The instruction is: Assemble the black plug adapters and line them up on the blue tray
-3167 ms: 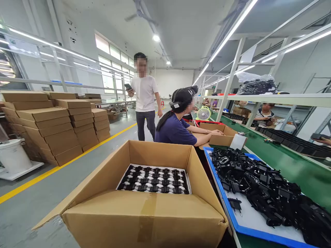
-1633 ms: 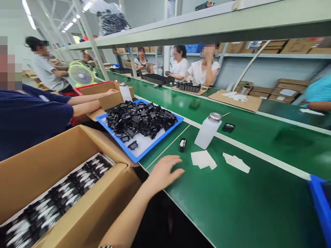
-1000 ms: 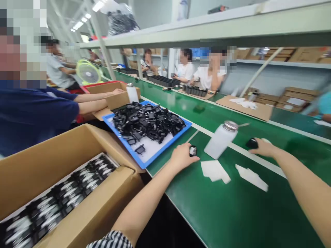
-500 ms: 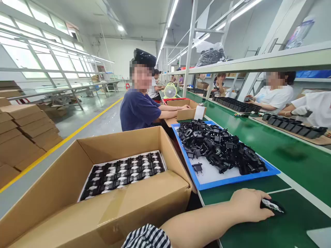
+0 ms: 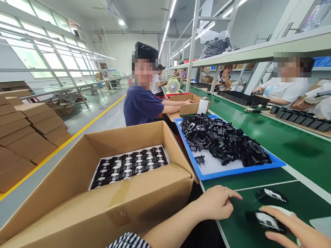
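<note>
Now, left hand [image 5: 219, 203]: holds nothing, fingers parted, just in front of the blue tray [image 5: 245, 170].
Right hand [image 5: 300, 227]: grip clamped on a black piece [image 5: 269, 220], farther from the tray.
Desk [image 5: 310, 193]: second piece [image 5: 272, 195] lying near the tray.
Carton [image 5: 165, 193]: rows seemingly done, left of the tray.
Plugs [image 5: 219, 137]: heaped in the tray, apparently left to handle.
Since half a second ago: left hand released its piece; right hand entered view.

The flat green bench [image 5: 310, 199] looks smooth and glossy, the open brown box [image 5: 150, 196] matt cardboard; the blue-rimmed plastic tray [image 5: 240, 171] is smooth, the small black plug pieces [image 5: 219, 139] glossy plastic.
</note>
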The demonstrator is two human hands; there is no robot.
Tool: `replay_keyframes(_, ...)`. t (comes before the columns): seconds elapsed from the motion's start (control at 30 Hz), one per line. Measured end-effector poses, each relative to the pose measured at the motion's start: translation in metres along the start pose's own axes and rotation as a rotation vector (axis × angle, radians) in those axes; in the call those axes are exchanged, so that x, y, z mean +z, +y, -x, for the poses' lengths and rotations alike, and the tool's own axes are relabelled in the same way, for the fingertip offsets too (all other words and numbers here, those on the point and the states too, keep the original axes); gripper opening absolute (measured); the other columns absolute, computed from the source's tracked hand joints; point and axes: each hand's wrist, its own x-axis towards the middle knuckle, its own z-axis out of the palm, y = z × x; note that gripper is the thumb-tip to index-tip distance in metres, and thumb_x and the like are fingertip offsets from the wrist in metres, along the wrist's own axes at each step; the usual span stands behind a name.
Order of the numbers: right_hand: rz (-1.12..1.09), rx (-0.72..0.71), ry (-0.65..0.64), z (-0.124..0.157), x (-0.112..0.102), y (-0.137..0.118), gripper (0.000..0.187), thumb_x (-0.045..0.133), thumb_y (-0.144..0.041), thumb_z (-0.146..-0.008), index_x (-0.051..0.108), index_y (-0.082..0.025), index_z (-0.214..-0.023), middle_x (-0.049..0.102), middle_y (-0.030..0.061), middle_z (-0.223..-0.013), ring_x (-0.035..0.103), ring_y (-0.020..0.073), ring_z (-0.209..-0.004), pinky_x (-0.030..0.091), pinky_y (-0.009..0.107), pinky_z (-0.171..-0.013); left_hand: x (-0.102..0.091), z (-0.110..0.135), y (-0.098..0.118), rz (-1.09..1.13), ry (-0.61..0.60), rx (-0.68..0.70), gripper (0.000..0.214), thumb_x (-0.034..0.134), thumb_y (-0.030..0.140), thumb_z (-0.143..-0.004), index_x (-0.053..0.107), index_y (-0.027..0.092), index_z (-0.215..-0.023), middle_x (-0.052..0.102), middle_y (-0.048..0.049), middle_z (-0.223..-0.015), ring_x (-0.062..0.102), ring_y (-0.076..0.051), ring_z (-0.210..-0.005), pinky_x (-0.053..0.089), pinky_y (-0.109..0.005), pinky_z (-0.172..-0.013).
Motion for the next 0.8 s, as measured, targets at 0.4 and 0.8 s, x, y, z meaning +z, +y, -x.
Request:
replay_keyframes(0.4, 0.231, -0.161, 0.05, 0.0, 0.003, -0.051, 0.056, 0.029, -0.019, -0.075, 0.011, -0.015, -0.128, 0.059, 0.0096, -0.08, 0.057, 0.0225, -0.069, 0.048, 0.031, -0.05, 0.035, -0.002, 0.009, -0.128, 0.093, -0.08, 0.043, 0.055, 0.049, -0.061, 0.055, 0.018, -0.091, 0.052, -0.0019, -0.105, 0.041, -0.018, -0.099, 0.032, -0.032, -0.085)
replay_keyframes(0.8, 0.564, -0.076, 0.318, 0.009, 0.004, -0.06, 0.066, 0.017, -0.001, -0.071, -0.002, -0.028, -0.127, 0.056, 0.0111, -0.087, 0.049, 0.0311, -0.087, 0.037, 0.047, -0.059, 0.048, -0.004, 0.004, -0.129, 0.222, -0.108, 0.037, 0.062, 0.041, -0.054, 0.057, 0.016, -0.081, 0.057, 0.0004, -0.094, 0.046, -0.017, -0.092, 0.035, -0.031, -0.083)
